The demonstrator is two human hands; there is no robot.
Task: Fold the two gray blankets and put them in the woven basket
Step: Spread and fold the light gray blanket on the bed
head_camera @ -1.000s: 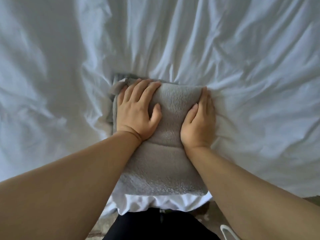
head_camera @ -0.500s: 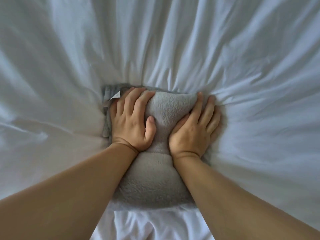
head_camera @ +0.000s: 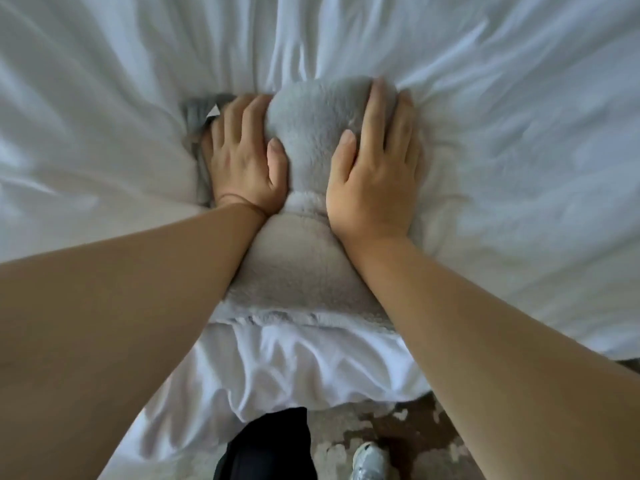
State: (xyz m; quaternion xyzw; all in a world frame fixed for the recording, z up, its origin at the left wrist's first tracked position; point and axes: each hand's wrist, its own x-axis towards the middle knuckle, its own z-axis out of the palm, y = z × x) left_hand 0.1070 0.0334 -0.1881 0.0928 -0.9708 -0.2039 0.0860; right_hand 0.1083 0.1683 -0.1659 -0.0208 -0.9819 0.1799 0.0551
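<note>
Blanket (head_camera: pixel 311 140) bulges higher | left hand (head_camera: pixel 242 161), right hand (head_camera: pixel 377 178) flat, pressing its sides

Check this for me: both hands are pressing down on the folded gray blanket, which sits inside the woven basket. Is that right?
Not quite. The head view shows the left hand and right hand pressing the folded gray blanket, but it lies on the white bed sheet, not inside a basket. No basket is in view.
</note>
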